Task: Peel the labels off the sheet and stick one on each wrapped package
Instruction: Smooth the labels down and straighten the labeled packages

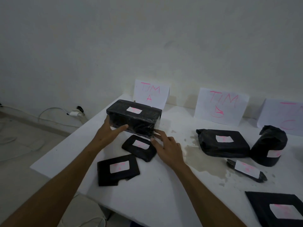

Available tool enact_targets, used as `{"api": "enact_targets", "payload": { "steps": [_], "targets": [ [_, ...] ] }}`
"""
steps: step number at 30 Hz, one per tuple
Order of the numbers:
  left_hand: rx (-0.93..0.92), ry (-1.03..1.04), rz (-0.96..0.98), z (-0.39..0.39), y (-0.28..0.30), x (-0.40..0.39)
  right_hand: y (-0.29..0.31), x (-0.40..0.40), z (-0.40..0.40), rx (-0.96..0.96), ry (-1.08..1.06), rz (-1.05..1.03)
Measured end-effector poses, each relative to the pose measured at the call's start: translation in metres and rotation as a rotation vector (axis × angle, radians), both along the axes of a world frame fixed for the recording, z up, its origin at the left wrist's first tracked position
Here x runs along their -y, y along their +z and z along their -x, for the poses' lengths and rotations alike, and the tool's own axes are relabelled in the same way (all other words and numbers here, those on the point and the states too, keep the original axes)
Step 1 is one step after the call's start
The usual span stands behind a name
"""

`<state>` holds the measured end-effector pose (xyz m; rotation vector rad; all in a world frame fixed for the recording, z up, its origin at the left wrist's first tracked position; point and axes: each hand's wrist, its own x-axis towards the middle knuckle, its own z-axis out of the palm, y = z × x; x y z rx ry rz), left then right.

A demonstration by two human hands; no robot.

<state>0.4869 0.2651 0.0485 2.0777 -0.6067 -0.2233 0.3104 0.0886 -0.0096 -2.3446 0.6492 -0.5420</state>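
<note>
A flat square package in black wrap with a white label is seen at 7 o'clock on the white tabletop. The left hand, fingers spread, is pressed against the near left side of a long black plastic-wrapped box at 11 o'clock; its right corner is touched by the open right hand. A small black labelled package lies between the hands. Further labelled black packages are placed at 3 o'clock.

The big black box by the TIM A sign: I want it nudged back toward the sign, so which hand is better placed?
Probably the left hand: its palm lies against the box end. The right hand only fingers the near corner.
</note>
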Motion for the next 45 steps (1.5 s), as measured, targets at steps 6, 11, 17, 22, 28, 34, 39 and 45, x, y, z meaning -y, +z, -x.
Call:
{"api": "enact_targets", "payload": {
  "steps": [6, 11, 17, 22, 28, 34, 39, 45],
  "targets": [
    [-0.187, 0.099, 0.011, -0.043, -0.010, 0.001, -0.007, 0.002, -0.019, 0.005, 0.005, 0.004],
    [-0.392, 0.058, 0.276, -0.070, -0.013, 0.002, -0.009, 0.007, -0.029, -0.003, -0.033, -0.022],
    [-0.227, 0.028, 0.192, -0.065, -0.022, 0.007, -0.007, 0.007, -0.029, -0.024, -0.009, -0.011],
    [-0.102, 0.132, -0.074, -0.044, -0.030, 0.004, -0.009, 0.003, -0.005, 0.086, 0.006, -0.056],
    [0.237, -0.153, -0.243, 0.019, -0.043, -0.008, -0.018, -0.019, 0.016, 0.154, -0.073, 0.045],
    [0.561, -0.297, -0.413, 0.049, -0.040, -0.011, -0.018, -0.030, 0.012, 0.118, 0.048, 0.032],
    [0.533, -0.227, -0.576, 0.036, -0.043, -0.017, -0.012, -0.040, 0.010, 0.036, 0.154, 0.155],
    [0.490, -0.114, -0.631, 0.024, -0.036, -0.011, -0.007, -0.078, 0.010, 0.088, 0.274, 0.171]
  ]
}}
